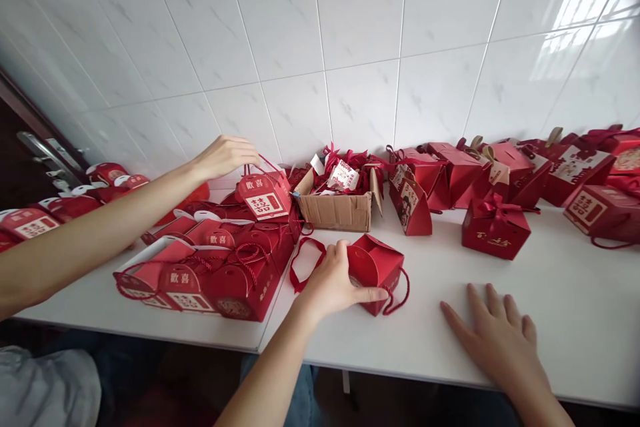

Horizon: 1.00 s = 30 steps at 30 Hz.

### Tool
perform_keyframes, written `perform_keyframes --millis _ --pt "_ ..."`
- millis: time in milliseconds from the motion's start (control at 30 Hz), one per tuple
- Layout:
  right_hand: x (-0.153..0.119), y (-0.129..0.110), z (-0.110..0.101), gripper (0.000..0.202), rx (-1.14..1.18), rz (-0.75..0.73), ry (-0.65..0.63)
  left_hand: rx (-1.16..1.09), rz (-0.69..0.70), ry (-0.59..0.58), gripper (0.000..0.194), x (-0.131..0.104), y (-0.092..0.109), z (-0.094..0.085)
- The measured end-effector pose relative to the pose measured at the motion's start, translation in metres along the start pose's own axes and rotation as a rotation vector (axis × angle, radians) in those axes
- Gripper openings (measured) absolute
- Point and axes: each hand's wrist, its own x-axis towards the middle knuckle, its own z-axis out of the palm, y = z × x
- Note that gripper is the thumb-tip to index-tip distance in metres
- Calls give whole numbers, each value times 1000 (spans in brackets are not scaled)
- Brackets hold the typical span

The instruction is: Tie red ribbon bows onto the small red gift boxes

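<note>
My left hand (327, 283) grips a small red gift box (383, 260), thumb at the near side and fingers at the far left. A twisted red cord handle (406, 293) loops out from the box's right side. Touching or just behind my left hand lies a loop of red ribbon (300, 263). Palm down on the white table, my right hand (497, 337) is open with its fingers spread, apart from the box. Beyond it sits a red box with a bow (495, 227).
Another person's hand (227, 157) lifts a red box (265, 197) by its cord above a cluster of packed red boxes (225, 267). A cardboard carton (337, 210) holds ribbons and tags. Several red boxes (457, 173) line the tiled wall (360, 27).
</note>
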Motion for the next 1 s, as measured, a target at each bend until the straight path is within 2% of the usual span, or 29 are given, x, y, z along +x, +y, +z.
perform_keyframes --millis 100,200,300,400,467,567,600,667,733,800,867,933,1000 --pt "0 -1 1 81 20 0 5 -78 -20 -3 93 2 -7 -5" --pt "0 1 6 80 51 -5 20 -210 -1 -8 68 4 -16 -5" --pt "5 6 6 79 132 -4 62 -400 40 -14 50 3 -28 5" --pt "15 1 -13 68 363 -51 175 -457 60 38 45 -1 -43 23" --pt "22 -15 -36 54 566 -187 245 -418 80 95 45 -4 -52 33" --pt "27 -55 -72 37 711 -513 142 -356 148 77 48 -9 -57 38" --pt "27 -70 -80 40 718 -654 133 -333 188 64 50 -10 -57 37" --pt "29 -95 -90 74 619 -893 82 -246 240 112 59 -13 -58 32" --pt "33 -112 -90 86 535 -998 57 -78 163 285 61 -16 -62 25" --pt "42 -117 -86 75 530 -989 50 96 -21 454 50 -18 -70 18" --pt "53 -115 -81 58 570 -938 39 167 -159 516 35 -20 -79 12" --pt "64 -108 -76 45 639 -883 8 152 -155 494 25 -22 -86 9" --pt "71 -101 -69 43 759 -826 -47 126 -49 445 19 -22 -87 10"
